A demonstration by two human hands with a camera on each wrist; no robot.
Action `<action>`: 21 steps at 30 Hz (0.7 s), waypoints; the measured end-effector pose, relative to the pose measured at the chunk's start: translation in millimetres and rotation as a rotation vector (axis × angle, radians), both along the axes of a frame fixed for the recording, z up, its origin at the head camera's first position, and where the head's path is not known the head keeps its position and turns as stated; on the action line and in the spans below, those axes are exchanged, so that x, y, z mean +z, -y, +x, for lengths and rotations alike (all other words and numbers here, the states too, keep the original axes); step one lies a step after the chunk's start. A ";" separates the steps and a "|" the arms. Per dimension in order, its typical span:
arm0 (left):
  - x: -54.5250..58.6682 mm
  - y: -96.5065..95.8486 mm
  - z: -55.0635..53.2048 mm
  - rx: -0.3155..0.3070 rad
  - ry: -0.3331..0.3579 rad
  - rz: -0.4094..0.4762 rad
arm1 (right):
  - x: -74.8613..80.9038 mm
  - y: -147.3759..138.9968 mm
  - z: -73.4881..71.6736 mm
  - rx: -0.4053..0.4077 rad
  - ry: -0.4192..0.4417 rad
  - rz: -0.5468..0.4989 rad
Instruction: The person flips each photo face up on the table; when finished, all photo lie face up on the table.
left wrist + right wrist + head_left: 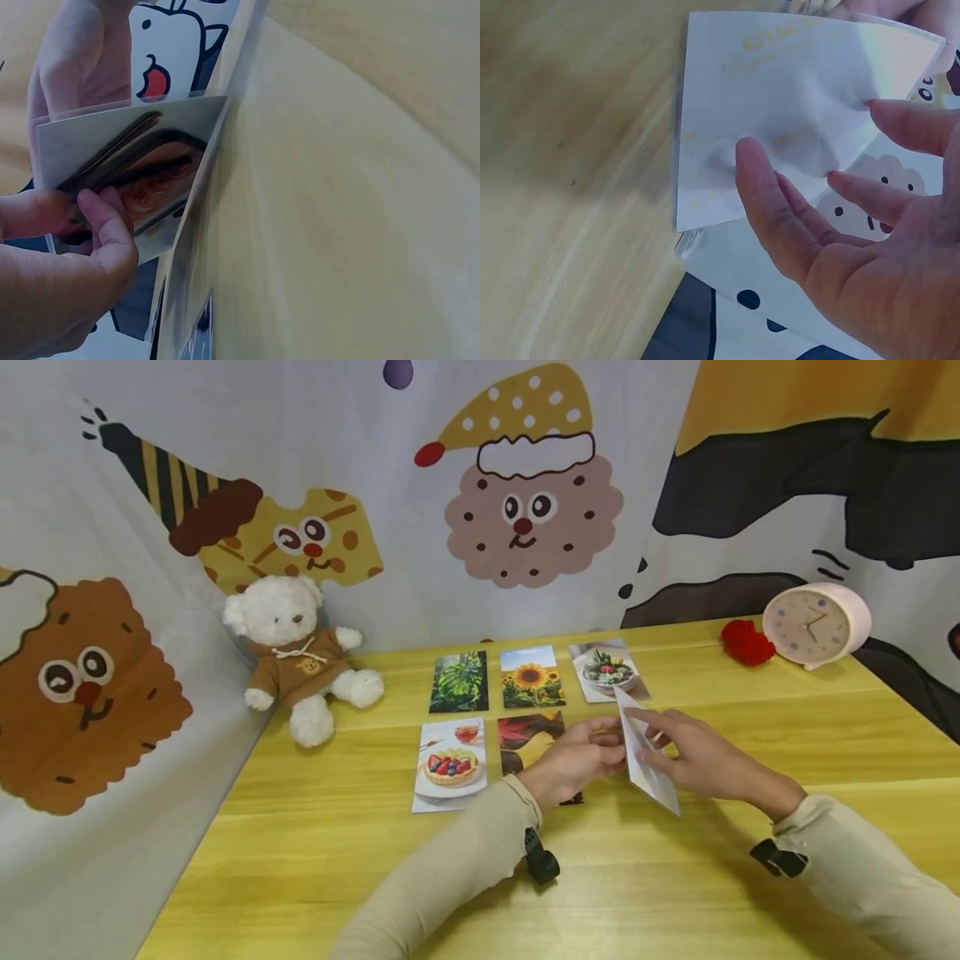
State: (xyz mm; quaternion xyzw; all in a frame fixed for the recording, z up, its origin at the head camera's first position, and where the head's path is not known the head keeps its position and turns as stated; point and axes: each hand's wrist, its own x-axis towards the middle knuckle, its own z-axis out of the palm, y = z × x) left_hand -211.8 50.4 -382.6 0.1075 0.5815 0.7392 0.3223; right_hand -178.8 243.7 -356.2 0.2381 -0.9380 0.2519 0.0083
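Note:
A photo card [648, 768] is held tilted up on edge between my two hands, its white back toward the right. My right hand [701, 752] grips it from the back side, and its fingertips dent the white sheet [780, 90] in the right wrist view. At the picture side, my left hand [573, 760] holds it with thumb and curled fingers. The left wrist view shows the printed picture [157, 180], dark and reddish, partly covered by these fingers. Under the left hand lies an autumn-leaf photo card [525, 731], partly hidden.
Flat on the table [300, 877] lie photo cards of a fruit tart [450, 766], green leaves [459, 682], a sunflower [532, 677] and a potted plant [606, 668]. A white teddy bear [300, 660] sits at left; a red fuzzy object [746, 643] and pink clock [817, 622] stand at right.

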 end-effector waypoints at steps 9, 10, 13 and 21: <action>0.8 -3.0 -0.1 0.017 0.017 0.003 | 8.1 -0.8 -0.7 0.004 0.066 -0.131; 0.9 -3.0 -0.1 0.017 0.015 0.003 | 8.9 -1.0 -0.6 0.005 0.074 -0.147; 2.9 -3.8 1.0 0.022 0.008 -0.004 | 11.0 -1.1 0.4 0.008 0.075 -0.189; 7.0 -6.6 5.4 0.050 -0.081 -0.098 | 19.9 1.0 3.8 -0.029 0.193 -0.347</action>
